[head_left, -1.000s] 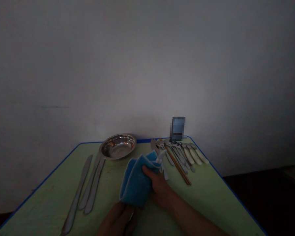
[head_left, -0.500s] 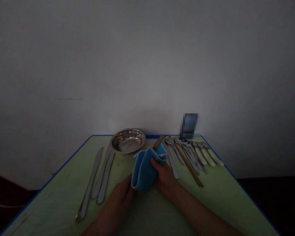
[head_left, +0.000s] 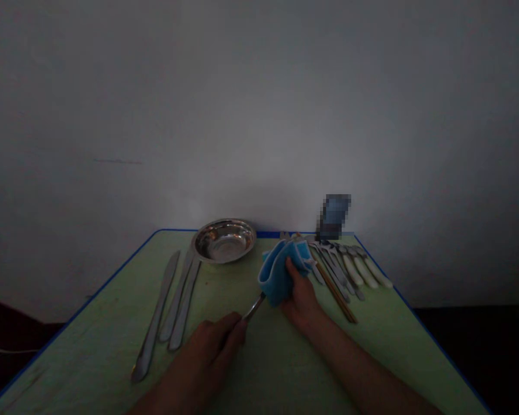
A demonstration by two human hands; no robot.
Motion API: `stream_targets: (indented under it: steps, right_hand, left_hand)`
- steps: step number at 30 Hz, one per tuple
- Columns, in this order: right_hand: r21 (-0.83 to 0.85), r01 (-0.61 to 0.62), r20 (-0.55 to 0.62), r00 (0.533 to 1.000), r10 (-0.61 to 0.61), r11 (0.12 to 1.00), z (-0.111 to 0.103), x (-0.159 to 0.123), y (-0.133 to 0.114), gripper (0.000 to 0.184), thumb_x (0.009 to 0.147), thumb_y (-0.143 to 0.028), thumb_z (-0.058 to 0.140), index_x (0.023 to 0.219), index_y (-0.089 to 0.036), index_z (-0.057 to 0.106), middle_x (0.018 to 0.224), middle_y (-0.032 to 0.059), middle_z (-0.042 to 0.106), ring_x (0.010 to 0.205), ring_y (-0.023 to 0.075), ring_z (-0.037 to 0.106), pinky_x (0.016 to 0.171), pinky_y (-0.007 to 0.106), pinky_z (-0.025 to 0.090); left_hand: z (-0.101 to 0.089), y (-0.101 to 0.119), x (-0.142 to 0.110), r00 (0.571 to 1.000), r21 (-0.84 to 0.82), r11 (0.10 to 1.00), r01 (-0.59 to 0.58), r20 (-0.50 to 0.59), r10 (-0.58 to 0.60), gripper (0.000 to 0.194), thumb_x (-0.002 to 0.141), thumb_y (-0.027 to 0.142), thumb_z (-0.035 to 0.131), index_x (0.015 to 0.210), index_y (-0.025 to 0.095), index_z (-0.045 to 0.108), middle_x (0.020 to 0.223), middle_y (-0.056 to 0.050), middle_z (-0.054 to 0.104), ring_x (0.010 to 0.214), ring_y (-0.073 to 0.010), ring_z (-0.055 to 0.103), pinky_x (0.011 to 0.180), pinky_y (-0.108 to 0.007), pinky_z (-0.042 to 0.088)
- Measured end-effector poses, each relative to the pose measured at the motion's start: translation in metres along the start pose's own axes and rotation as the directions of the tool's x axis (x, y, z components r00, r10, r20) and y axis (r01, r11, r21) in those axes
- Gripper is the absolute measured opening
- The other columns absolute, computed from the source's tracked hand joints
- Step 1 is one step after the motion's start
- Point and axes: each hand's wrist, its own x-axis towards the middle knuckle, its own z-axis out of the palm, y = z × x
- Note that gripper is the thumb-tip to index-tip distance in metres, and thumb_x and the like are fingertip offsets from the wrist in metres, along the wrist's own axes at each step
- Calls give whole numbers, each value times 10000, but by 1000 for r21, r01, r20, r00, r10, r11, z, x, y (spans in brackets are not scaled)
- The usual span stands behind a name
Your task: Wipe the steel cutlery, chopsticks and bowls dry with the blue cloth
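1. Cutlery shaft (head_left: 254, 306), nearer you than the steel bowl (head_left: 225, 258), slants away and rightward from your left hand (head_left: 218, 346), whose fingers close around its near end.
2. Right of the bowl, your right hand (head_left: 303, 298) pinches the blue cloth (head_left: 280, 279) under its thumb; the shaft's far end is hidden.

One bowl (head_left: 225, 242), one cloth (head_left: 281, 275) (blue), three white handles (head_left: 365, 272).

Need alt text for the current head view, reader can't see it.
The left hand grips a metal utensil whose far end is inside a folded blue cloth held by the right hand. On the green table, knives and a steel bowl lie left; chopsticks and white-handled spoons lie right.
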Motion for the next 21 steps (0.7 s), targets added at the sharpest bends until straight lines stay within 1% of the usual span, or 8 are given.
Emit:
stream_targets:
  steps: [5,8,10,12,14,17,19,21]
  right_hand:
    - [-42,-21,79,997,24,999,2,-4,1,279,725,-312,680,972,-191,637,907,15,730,829,164,676,782,308,539]
    - [37,-80,31,996,79,996,3,-3,-2,226,821,-354,568,951,-186,643,849,15,734,738,144,678,721,287,550]
    - [93,-107,18,994,106,990,5,-2,-6,249,858,-375,505,958,-192,641,812,6,734,678,137,671,696,291,554]
    - [116,-135,45,990,130,984,6,-4,-9,277,872,-390,474,961,-188,641,782,3,731,643,141,663,697,310,556]
    - [121,-155,69,987,148,980,8,-6,-12,292,875,-399,464,950,-182,644,779,5,731,640,144,662,711,323,556]
    - [123,-160,74,986,152,979,10,-10,-14,299,872,-413,463,935,-187,648,817,11,733,666,150,666,734,335,553]
    - [119,-157,68,986,149,980,11,-12,-14,311,869,-430,457,939,-193,647,838,15,733,689,156,669,750,347,549]
    - [102,-155,75,986,147,983,11,-11,-12,323,866,-437,458,963,-189,641,858,22,732,723,164,674,772,358,543]
  left_hand:
    - [6,-7,5,993,-357,926,120,66,-103,333,832,492,445,735,220,610,560,30,505,570,-153,491,583,-260,370]
    - [9,-16,9,973,-507,834,216,187,-138,424,857,525,341,823,209,621,458,52,424,413,-123,401,429,-239,326]
    - [10,-21,13,949,-659,691,295,284,-135,443,879,491,296,844,186,615,447,69,364,357,-93,322,359,-214,248]
    - [10,-24,16,925,-804,467,369,365,-103,351,869,439,379,888,174,607,501,80,347,370,-63,289,344,-187,187]
    - [10,-25,17,917,-852,343,395,391,-82,284,851,417,462,904,172,596,537,87,331,384,-45,266,341,-174,149]
    - [11,-22,15,928,-837,406,366,360,-93,285,827,453,522,926,189,568,563,92,333,387,-41,252,328,-166,124]
    - [12,-17,14,948,-763,569,305,300,-106,299,822,481,521,921,201,550,576,89,363,400,-48,286,337,-163,172]
    - [11,-11,12,977,-610,769,188,196,-84,293,836,487,496,892,203,542,626,64,461,482,-73,414,413,-176,309]
